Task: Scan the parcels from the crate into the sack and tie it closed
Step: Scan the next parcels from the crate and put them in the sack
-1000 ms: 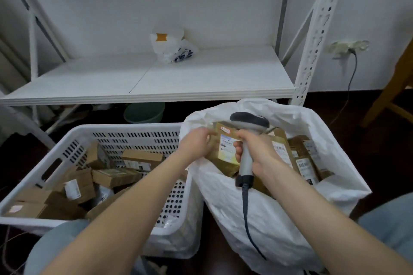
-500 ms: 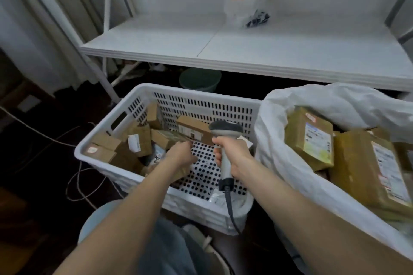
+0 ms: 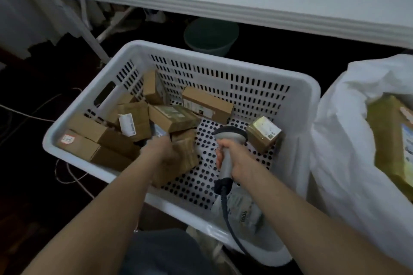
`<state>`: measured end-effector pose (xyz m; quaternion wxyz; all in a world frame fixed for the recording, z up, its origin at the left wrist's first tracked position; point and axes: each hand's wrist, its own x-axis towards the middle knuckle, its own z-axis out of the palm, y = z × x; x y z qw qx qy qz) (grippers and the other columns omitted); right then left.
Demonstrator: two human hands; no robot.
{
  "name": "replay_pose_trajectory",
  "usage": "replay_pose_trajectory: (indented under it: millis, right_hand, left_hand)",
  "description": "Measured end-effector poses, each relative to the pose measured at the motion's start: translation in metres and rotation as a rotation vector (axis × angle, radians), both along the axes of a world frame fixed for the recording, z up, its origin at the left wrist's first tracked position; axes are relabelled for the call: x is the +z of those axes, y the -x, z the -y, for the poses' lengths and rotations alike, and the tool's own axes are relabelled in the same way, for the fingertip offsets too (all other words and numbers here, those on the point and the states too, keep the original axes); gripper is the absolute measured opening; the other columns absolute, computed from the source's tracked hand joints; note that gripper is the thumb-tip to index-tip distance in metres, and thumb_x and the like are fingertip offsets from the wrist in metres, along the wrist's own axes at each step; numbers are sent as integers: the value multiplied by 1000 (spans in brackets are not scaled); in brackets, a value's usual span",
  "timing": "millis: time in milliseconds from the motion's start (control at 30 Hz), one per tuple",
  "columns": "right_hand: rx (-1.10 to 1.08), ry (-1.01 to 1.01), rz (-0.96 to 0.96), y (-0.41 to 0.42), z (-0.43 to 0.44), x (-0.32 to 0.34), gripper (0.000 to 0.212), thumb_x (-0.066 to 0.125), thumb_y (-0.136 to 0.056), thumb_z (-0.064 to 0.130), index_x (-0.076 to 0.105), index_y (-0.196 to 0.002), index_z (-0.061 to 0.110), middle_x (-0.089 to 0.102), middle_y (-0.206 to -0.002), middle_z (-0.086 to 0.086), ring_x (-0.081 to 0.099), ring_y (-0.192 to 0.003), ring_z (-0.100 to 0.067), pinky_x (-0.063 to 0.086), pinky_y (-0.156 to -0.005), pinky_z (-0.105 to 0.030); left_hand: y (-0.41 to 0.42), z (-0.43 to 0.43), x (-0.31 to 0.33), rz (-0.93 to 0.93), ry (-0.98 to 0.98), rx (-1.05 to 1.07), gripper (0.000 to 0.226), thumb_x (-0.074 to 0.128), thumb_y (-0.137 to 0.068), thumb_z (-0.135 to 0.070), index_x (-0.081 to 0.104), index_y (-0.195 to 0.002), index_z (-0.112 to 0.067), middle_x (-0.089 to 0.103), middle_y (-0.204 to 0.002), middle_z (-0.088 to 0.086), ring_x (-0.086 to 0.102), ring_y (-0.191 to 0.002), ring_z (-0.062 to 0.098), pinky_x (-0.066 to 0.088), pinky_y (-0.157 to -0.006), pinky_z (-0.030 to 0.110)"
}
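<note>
Waiting parcels [image 3: 134,118]: lying heaped in the left half of the white crate [image 3: 223,63], many of them, apparently not yet scanned.
Left hand [image 3: 161,154]: reaching down into the crate and curling its fingers round a brown parcel [image 3: 185,152] at the near edge of the heap. Having been up at the sack's mouth with another parcel a second ago, now starting on the next pick.
Scanner [image 3: 230,135]: hanging over the bare perforated floor of the crate, with the cable trailing down over the near rim. Not aiming at any label yet.
Right hand [image 3: 237,161]: wrapping firmly round the scanner's handle, having swung leftward from the sack along with the left.
Taped parcel [image 3: 263,136]: sitting alone by the crate's right wall, apart from the heap.
Sack [image 3: 348,140]: standing open just right of the crate and holding at least one labelled parcel [image 3: 393,140]. No longer being touched by either hand.
Meaning for the task: probably closing one scan-and-drop round and opening another. Likely needing a lift and a turn of the gripped parcel toward the scanner next. Tying off still looking far away.
</note>
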<state>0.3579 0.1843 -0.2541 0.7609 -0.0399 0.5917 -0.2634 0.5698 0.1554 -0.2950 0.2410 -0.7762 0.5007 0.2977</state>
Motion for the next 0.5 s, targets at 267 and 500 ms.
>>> replay_pose_trajectory:
  millis: [267,500]
  right_hand:
    - [-45,-44,-60,13,9,-38,9,69,-84,13,65,-83,6,61,-60,-4,54,-48,-12,47,-46,-25]
    - [-40,-38,-280,32,8,-52,40,73,-81,22,60,-114,5,67,-94,-11,64,-77,-24,53,-65,-37]
  left_hand:
    - [15,-1,-14,-379,19,209,52,67,-87,-38,55,-128,-8,61,-117,9,60,-96,23,52,-83,37]
    - [58,5,-22,-524,164,203,25,64,-90,-25,63,-113,-13,60,-110,2,56,-92,16,51,-73,28]
